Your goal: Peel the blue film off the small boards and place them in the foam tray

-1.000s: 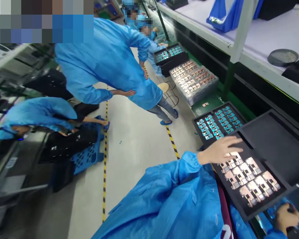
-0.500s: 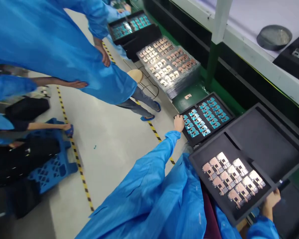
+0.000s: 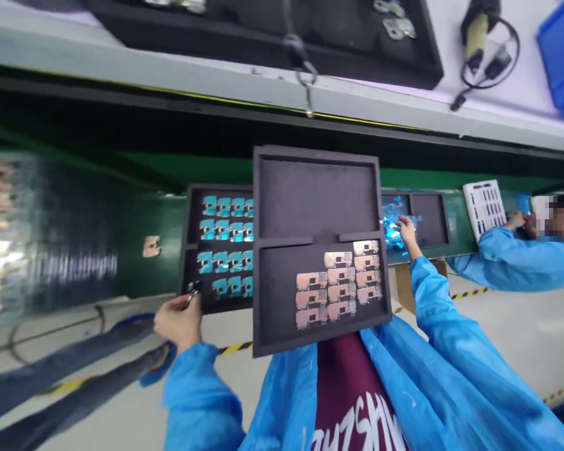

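My left hand (image 3: 181, 316) is closed at the lower left corner of a black tray (image 3: 192, 241). A small dark, shiny thing shows at its fingertips, too small to name. In that tray lie rows of teal-coated metal plates (image 3: 222, 229). A second black tray (image 3: 275, 282) overlaps the first one's right side. Its near compartment carries copper-coloured plates (image 3: 341, 275); the far compartment is bare. My right hand (image 3: 407, 235) is over shiny blue pieces (image 3: 391, 228) in a third black tray (image 3: 430, 219), fingers reaching leftward and somewhat apart.
A loose copper plate (image 3: 151, 246) lies on the green surface at left, beside blurred stacked clear trays (image 3: 70, 238). A co-worker's blue sleeve (image 3: 531, 257) and a white slotted tray (image 3: 485, 203) are at right. Above runs a white shelf edge (image 3: 244, 78) with a hanging metal clip (image 3: 306, 78).
My view has swung to the right. My right hand has left the edge of the copper-plate tray and is now at the blue pieces. My left hand remains by the teal-plate tray.
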`<state>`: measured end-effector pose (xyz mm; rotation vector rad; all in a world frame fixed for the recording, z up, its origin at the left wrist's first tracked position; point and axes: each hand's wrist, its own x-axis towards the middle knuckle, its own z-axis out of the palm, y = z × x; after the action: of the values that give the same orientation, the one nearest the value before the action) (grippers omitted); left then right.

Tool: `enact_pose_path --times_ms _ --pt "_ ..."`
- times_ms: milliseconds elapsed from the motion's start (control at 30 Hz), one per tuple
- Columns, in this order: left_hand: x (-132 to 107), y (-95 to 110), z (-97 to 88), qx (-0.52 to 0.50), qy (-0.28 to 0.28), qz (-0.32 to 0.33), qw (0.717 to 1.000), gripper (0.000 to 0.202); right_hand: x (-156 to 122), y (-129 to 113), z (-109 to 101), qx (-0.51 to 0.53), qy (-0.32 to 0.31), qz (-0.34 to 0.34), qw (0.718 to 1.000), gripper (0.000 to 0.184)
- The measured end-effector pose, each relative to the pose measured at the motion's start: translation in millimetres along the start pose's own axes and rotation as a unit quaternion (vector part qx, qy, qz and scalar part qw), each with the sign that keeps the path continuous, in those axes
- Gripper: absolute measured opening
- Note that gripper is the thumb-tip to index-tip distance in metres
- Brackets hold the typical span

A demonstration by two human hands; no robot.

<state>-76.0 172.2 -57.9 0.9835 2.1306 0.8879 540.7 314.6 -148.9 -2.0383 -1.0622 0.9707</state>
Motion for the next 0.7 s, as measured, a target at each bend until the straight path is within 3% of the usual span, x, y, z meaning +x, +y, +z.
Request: enact_pose_path --times_ms 67,100,167,233,300,367,467,600,700 --pt "-14 5 -13.5 -0.058 0.113 -0.01 0.992 0.028 5 11 4 0.015 0.014 0.027 0.999 0.037" --pt "-23 13 -21.4 -0.083 0.144 -0.024 0.986 0.023 7 16 5 0.018 0.015 0.036 0.999 0.036" --pt "-42 42 -35.9 -0.104 0.156 -0.049 0.981 0.022 10 23 6 0.025 0.011 0.049 0.998 0.035" --pt "-60 82 -44.4 -0.104 0.159 -0.045 0.981 0.03 10 28 7 0.029 0.005 0.057 0.998 0.035" --pt "-76 126 -43.1 -0.115 0.161 -0.026 0.98 0.03 9 30 8 0.032 0.002 0.057 0.998 0.034" --pt "-88 167 -30.7 -0.158 0.136 -0.006 0.978 0.028 8 29 8 0.029 0.003 0.049 0.998 0.034" --pt "-100 210 5.9 -0.251 -0.02 0.004 0.968 0.024 7 20 4 0.006 0.002 0.027 1.0 0.04" --pt "-110 241 68.8 -0.307 -0.286 -0.046 0.906 0.033 3 0 -4 -0.048 -0.005 0.0 0.999 0.042" --pt "-114 249 107.3 -0.31 -0.358 -0.048 0.88 0.039 -4 -15 -13 -0.089 0.008 -0.007 0.996 0.049"
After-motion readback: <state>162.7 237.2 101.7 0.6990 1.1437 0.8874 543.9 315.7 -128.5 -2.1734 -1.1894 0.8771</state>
